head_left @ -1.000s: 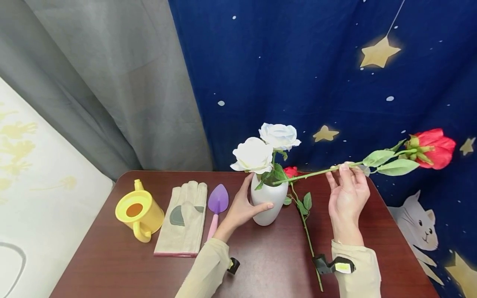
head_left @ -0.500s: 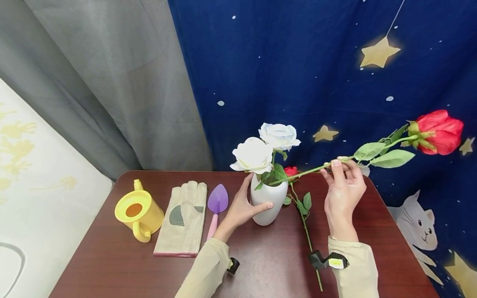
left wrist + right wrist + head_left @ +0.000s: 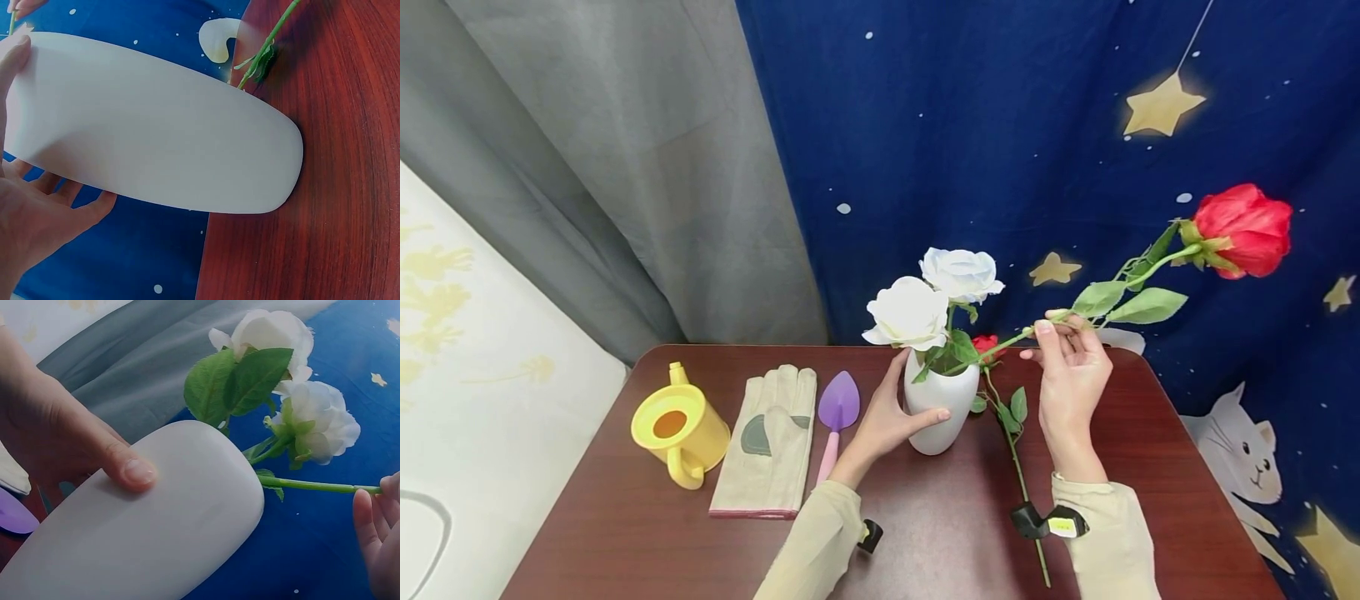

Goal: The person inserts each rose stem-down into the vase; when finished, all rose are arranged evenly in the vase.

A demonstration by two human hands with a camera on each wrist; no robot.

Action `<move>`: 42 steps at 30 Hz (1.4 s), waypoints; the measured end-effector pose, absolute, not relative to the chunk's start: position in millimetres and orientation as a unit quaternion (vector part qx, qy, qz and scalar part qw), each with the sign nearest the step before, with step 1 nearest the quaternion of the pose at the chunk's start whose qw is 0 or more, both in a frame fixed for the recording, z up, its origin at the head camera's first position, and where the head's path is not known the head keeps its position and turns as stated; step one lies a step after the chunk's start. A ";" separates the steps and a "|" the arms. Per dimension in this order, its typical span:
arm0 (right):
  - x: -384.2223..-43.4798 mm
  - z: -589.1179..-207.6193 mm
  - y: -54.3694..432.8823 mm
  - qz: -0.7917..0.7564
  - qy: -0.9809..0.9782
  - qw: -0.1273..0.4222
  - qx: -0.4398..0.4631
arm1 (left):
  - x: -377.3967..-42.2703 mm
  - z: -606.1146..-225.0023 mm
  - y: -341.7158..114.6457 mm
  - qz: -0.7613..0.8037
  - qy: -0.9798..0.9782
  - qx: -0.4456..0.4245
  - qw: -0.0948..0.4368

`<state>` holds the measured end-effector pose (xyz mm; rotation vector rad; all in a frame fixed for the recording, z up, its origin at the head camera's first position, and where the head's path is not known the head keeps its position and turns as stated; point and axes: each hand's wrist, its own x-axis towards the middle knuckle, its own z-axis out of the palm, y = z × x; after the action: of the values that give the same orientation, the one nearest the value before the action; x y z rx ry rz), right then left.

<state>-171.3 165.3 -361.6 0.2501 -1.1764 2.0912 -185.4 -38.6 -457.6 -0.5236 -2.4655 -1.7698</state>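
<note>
My left hand [image 3: 883, 421] grips a white vase [image 3: 942, 417] round its side, thumb across the front. Two white roses [image 3: 910, 313] stand in the vase, leaning left and back. With thumb and fingers my right hand [image 3: 1073, 375] pinches the green stem of a red rose [image 3: 1243, 232], whose bloom points up to the right. The stem's lower end reaches down into the vase mouth. In the right wrist view that stem [image 3: 312, 485] runs from the vase rim to my fingertips. The left wrist view shows the vase [image 3: 156, 125] standing on the table.
Another red rose [image 3: 1017, 462] lies on the brown table [image 3: 925, 533] right of the vase. To the left are a purple trowel [image 3: 838, 402] with a pink handle, beige gloves [image 3: 767, 450] and a yellow watering can [image 3: 681, 425]. Curtains hang behind the table.
My right hand has moved left toward the vase. The held red rose has tilted more upright, its bloom rising, and its stem has slid deeper into the mouth. My left hand stays put.
</note>
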 end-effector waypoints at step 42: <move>-155.6 -376.7 155.4 0.695 -0.677 0.197 0.137 | -185.3 -458.0 -38.8 -0.569 -0.804 -0.168 0.032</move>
<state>-155.6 155.4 -376.7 0.3829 -1.8972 1.9476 -185.3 -38.8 -458.0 -0.5167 -2.4776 -1.7526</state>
